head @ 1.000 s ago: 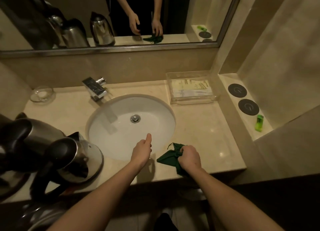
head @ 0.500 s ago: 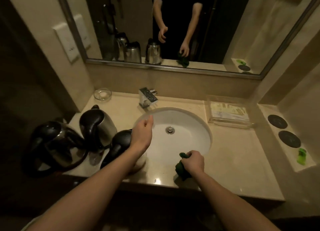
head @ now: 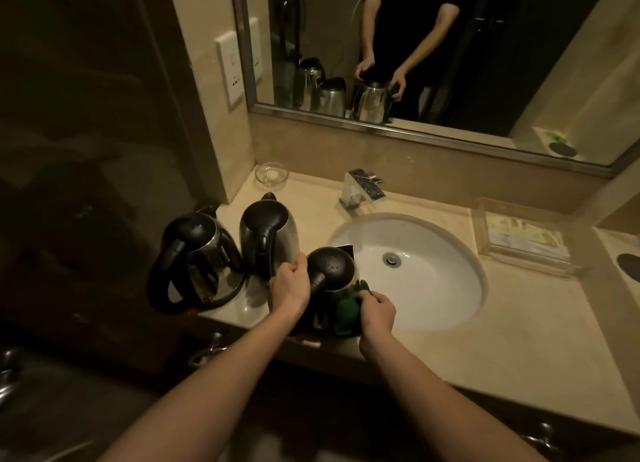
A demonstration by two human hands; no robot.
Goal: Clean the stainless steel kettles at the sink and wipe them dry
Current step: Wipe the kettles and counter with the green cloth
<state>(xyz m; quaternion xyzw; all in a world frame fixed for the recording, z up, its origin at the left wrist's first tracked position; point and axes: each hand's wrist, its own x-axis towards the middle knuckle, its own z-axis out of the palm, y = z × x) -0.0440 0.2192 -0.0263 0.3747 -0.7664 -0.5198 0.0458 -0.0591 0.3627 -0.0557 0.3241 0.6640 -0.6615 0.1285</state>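
Both hands had closed on the near kettle (head: 332, 267) since half a second before, when the left hand (head: 290, 287) hung open over the sink's rim and the right hand (head: 377, 314) held the cloth (head: 347, 311) down on the counter (head: 502, 357). Now the left hand's fingers were curled about the kettle's left side, at or near the handle; the hand hid which. The right hand's fingers were bunched round the green cloth, pressing it to the kettle's steel wall on the near right.

That kettle stood upright on the counter, touching the left edge of the sink (head: 433, 288), lid shut and spout toward the basin. Droplets showed on its black lid. The middle kettle (head: 268, 233) stood just behind the left hand, and the far kettle (head: 197, 254) beside it at the counter's left end, both untouched.

By the look of it, the wiping of the first kettle was just starting. No water ran from the tap (head: 363, 188).

The next move probably called for the left hand to keep the kettle steady, or turn it, while the right drew the cloth round the wall and up over the wet lid. Firm bracing would matter, since the kettle sat at the basin's lip and could tip in.
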